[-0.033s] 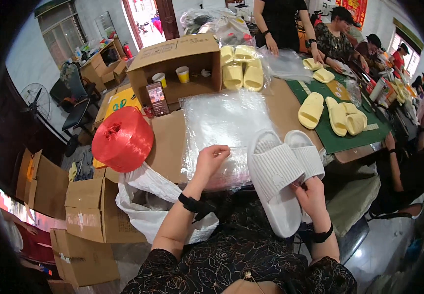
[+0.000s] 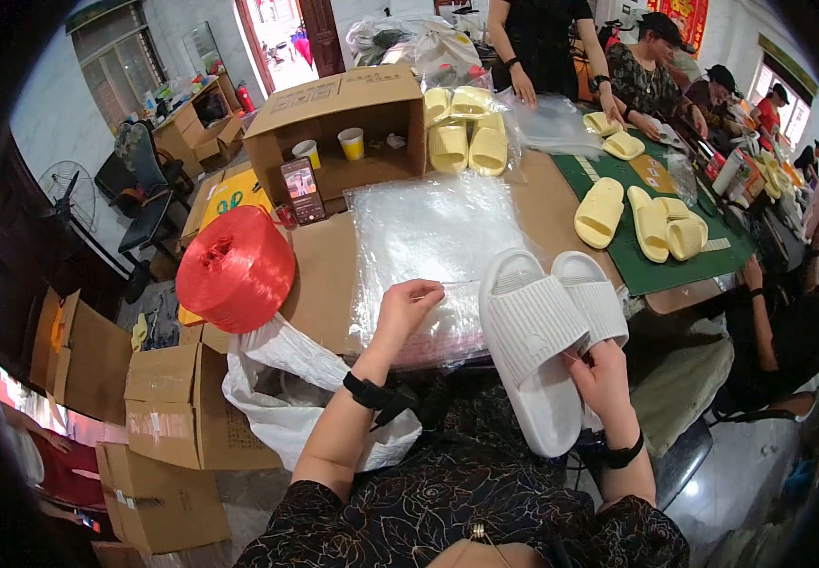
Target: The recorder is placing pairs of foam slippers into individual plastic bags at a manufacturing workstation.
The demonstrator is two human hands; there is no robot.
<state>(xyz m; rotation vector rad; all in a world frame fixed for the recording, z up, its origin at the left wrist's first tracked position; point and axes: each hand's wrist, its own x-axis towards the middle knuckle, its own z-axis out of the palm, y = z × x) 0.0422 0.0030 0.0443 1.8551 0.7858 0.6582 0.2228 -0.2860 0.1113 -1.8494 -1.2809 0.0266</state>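
A worker in a black patterned top sits at a brown desk, a pair of white slippers in the right hand. The right fingers are clamped on the pair at the openings below the ribbed straps, though some of the fingertips are hidden. The slippers are held toes away from the worker, one partly covering the other, over the near edge of the desk and just right of a stack of clear plastic bags. The left hand is at the near part of the stack, its thumb and fingertips pinched together on the edge of the top bag.

Beyond the bags, a cardboard box lies with its open side toward the worker, two yellow-and-white cups inside and a phone propped upright in front. A large roll of red twine is at left, above a white sack. Pale yellow slippers are grouped right of the box, and more yellow slippers rest on a green mat. At the far side, a standing co-worker in black reaches one hand toward another yellow pair. Cardboard cartons occupy the floor at lower left.
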